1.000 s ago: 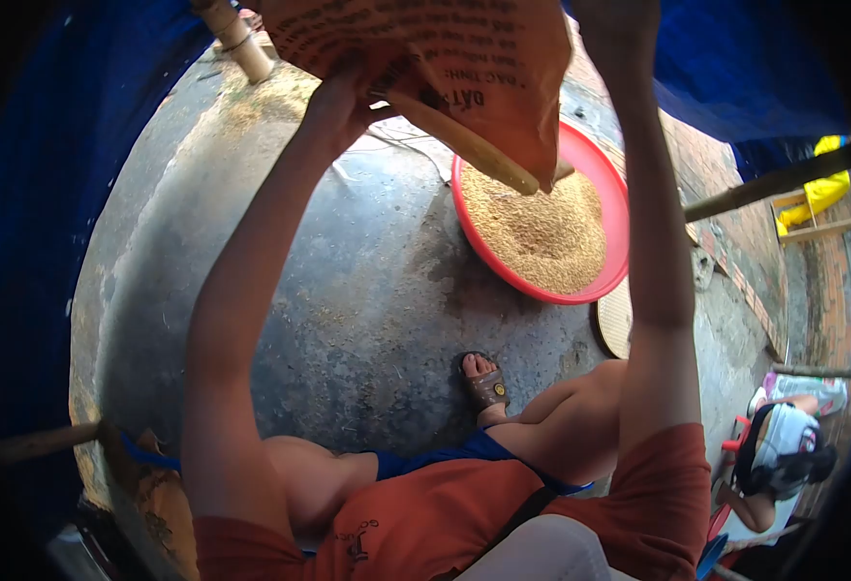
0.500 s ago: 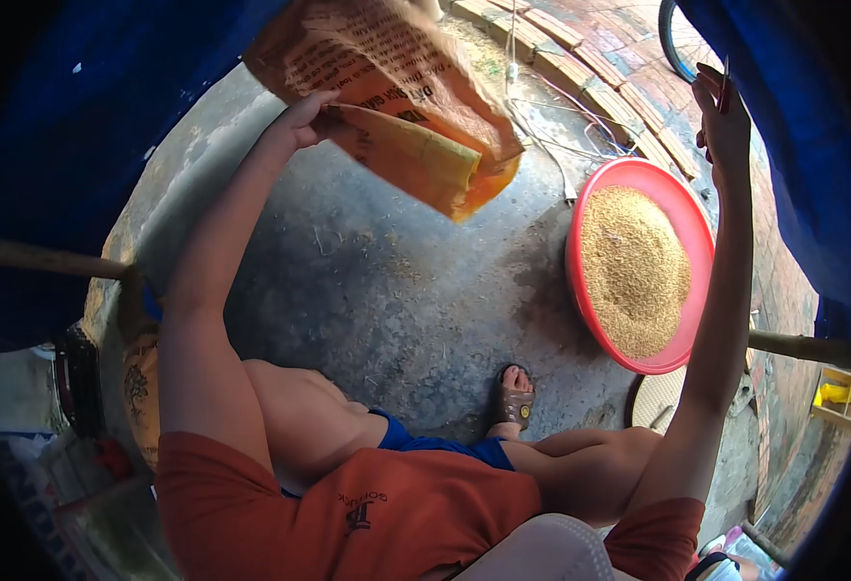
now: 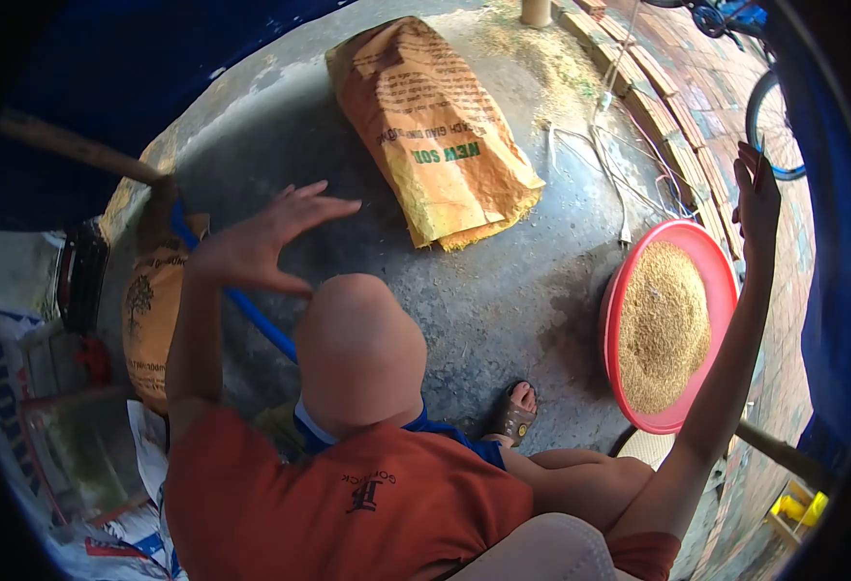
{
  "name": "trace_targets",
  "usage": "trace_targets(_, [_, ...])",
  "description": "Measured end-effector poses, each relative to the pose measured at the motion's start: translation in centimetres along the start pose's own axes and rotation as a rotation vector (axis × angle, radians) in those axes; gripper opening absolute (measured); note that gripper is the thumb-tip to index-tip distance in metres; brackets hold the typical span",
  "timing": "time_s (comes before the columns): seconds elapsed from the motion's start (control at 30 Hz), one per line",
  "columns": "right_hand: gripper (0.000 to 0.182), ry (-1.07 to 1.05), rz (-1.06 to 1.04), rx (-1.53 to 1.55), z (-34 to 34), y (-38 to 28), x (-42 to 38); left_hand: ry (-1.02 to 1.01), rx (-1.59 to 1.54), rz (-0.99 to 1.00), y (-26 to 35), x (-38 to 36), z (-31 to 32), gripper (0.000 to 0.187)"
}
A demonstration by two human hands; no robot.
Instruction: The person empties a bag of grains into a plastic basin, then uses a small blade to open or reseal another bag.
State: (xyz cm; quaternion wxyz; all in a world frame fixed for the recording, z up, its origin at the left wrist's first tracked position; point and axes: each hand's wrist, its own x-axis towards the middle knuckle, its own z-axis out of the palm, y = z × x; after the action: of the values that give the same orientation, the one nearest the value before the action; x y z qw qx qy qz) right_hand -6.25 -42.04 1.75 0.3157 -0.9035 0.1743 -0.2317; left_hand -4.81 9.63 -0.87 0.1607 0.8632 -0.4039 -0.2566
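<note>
My left hand (image 3: 268,240) is open above the floor, fingers spread, holding nothing. Beyond it an orange-brown paper sack (image 3: 435,136) with printed text lies flat on the concrete, its yellow-edged end towards me. My right hand (image 3: 758,198) is raised at the right, its fingers closed on a thin tool with a narrow metal tip (image 3: 762,141); the rest of the tool is hidden. Below that hand stands a round red basin (image 3: 721,281) with a heap of yellow grain (image 3: 663,329) in it.
A second brown sack (image 3: 149,329) stands at the left beside a blue tube (image 3: 261,324). White cords (image 3: 600,160) lie near stacked bricks (image 3: 658,107). A bicycle wheel (image 3: 755,126) is at the upper right. Blue sheeting hangs on both sides, with poles.
My left hand has let go of the sack, which now lies on the floor, and has opened. My left knee has risen. The view has shifted; my right hand stays raised with the tool.
</note>
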Motion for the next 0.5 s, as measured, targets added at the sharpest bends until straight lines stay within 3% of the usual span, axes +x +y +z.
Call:
trace_targets(0.07, [0.027, -0.045, 0.013, 0.018, 1.0, 0.0, 0.1, 0.004, 0.103, -0.013, 0.9, -2.4, 1.4, 0.094])
trace_targets(0.13, [0.027, -0.088, -0.006, 0.056, 1.6, 1.2, 0.2, 0.099, -0.264, 0.062, 1.1, -3.7, 2.6, 0.094])
trace_targets(0.37, [0.024, -0.39, -0.199, -0.008, 8.9, 6.6, -1.0, 0.137, -0.7, 0.126, 0.2, -2.2, 5.7, 0.102])
trace_targets(0.43, [0.026, -0.61, -0.081, -0.014, 12.4, 7.0, -3.0, 0.246, -0.715, 0.043, 0.1, -2.2, 6.2, 0.107])
trace_targets(0.5, [0.03, -0.836, 0.222, -0.036, 14.9, 5.5, -5.0, 0.271, -0.773, 0.07, 0.4, -1.6, 7.0, 0.104])
